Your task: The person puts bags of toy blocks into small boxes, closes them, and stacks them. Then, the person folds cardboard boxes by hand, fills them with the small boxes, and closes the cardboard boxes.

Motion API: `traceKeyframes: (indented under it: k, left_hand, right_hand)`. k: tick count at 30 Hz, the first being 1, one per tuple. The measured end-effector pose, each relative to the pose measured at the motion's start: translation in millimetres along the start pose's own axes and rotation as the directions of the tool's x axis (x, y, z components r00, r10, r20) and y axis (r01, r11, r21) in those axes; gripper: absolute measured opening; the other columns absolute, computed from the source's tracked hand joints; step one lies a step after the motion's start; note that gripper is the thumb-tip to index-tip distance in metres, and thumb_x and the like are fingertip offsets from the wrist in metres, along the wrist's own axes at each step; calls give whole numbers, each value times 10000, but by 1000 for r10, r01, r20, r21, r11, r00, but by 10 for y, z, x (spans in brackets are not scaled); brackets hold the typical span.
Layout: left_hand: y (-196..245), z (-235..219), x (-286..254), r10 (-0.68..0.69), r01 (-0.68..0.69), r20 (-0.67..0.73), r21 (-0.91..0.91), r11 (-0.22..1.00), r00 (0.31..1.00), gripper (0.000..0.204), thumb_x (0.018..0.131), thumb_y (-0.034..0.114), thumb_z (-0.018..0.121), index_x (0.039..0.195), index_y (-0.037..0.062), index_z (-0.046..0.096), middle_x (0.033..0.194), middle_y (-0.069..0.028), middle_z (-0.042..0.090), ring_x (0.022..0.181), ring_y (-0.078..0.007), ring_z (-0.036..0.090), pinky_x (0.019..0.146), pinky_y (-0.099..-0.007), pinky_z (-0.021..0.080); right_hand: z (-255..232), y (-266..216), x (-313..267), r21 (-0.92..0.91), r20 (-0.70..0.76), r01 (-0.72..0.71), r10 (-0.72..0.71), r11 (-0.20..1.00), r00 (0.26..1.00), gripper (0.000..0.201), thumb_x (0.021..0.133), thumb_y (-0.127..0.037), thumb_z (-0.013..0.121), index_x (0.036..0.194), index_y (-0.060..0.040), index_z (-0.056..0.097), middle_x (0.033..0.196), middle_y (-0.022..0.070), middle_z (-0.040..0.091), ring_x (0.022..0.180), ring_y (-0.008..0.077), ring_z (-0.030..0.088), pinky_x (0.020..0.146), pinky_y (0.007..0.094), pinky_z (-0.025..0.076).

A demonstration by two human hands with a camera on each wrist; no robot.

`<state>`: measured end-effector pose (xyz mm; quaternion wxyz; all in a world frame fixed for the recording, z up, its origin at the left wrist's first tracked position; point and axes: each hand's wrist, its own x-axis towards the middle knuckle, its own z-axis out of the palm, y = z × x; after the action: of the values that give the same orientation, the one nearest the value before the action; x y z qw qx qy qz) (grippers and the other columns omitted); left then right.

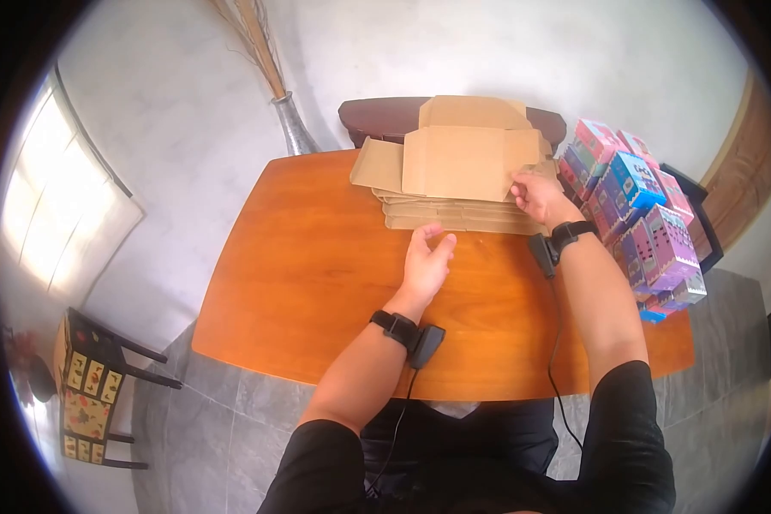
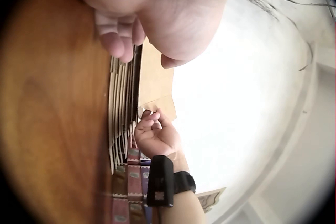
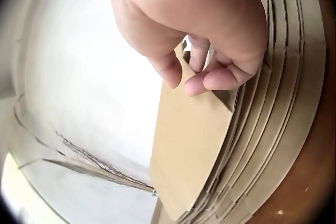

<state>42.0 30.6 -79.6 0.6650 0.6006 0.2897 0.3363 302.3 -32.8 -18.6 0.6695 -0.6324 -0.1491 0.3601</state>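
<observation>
A flattened brown cardboard box (image 1: 454, 163) with fold lines lies on top of a stack of similar cardboard pieces (image 1: 454, 214) at the table's far side. At its right edge, my right hand (image 1: 538, 199) pinches a side flap (image 3: 181, 85) between thumb and curled fingers. My left hand (image 1: 427, 264) hovers over the table in front of the stack, fingers loosely bent, holding nothing. In the left wrist view its fingers (image 2: 118, 40) overlap the near end of the layered cardboard.
Colourful small printed boxes (image 1: 634, 206) are piled along the right side of the wooden table (image 1: 300, 274). A dark chair back (image 1: 368, 120) stands behind the stack. A silver vase (image 1: 293, 128) with dried stems is beyond the far left corner. Wrist-camera cables hang from both wrists.
</observation>
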Motion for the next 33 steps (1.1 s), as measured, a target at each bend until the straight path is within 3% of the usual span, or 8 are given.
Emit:
traceKeyframes:
  k: [6,8,12,22,24,26,29,33]
  left_hand:
    - [-138,-61,129,236,-245,-70,-167,955,969,372,945,175,641,1239,6,487,1197,-95,549,745,-103,551,627,-250,474]
    - [26,-136,1,641,-655,-160,-56,753,751,342,947,118,605,1245,12,474,1231,-115,525,797,-118,529,731,-252,465]
    - [310,-267,-82,894,-824,-246,352,443,375,417,953,155,580,1323,15,448,1329,-112,520,995,-164,505,936,-315,396]
    - [1151,-345,-562,518,-525,105,60,849,849,622,950,314,619,1419,-11,371,1439,-164,418,1342,-286,382,1129,-436,262]
    - [1234,-266,-758,496,-508,167,31,861,852,697,938,344,637,1448,-14,325,1462,-178,382,1373,-292,343,1147,-437,241]
    - [1328,-211,-1005,475,-498,328,-16,867,817,908,884,419,701,1513,-10,208,1528,-210,269,1453,-307,220,1189,-445,183]
    - [1369,-132,-1243,631,-728,372,249,639,681,966,844,395,753,1521,-12,197,1561,-246,169,1473,-352,183,1186,-474,204]
    - [1102,-107,-1058,586,-645,287,465,606,758,952,896,385,709,1551,8,130,1574,-225,140,1466,-304,187,1171,-467,242]
  right_hand:
    - [144,46,-371,-54,-125,358,-362,932,924,116,951,-137,626,1035,-75,576,897,5,611,741,91,604,614,236,499]
    - [106,67,-565,-59,-123,498,-501,865,857,118,955,-122,622,1044,-55,583,908,6,615,753,82,597,624,233,505]
    - [34,-21,-1170,-123,-70,711,-720,693,690,130,967,-85,613,1072,-11,605,931,2,628,771,64,571,677,230,508]
    - [-380,-409,-2416,-321,226,783,-760,533,610,90,962,-61,618,1024,4,620,893,3,630,802,82,564,723,236,454]
    - [-415,-447,-2522,-347,273,783,-744,516,610,90,947,-54,628,1018,1,627,892,25,642,810,124,591,735,267,468]
    - [-410,-453,-2611,-545,467,834,-795,86,388,102,902,-43,653,999,-15,644,921,90,665,855,256,624,785,349,483]
    - [-376,-294,-2664,-512,493,852,-775,111,397,119,867,-46,671,984,-32,659,947,127,672,897,341,614,818,402,477]
    - [-404,-41,-2615,-523,485,837,-751,161,448,102,868,-68,685,963,-42,664,950,115,682,903,313,615,813,390,476]
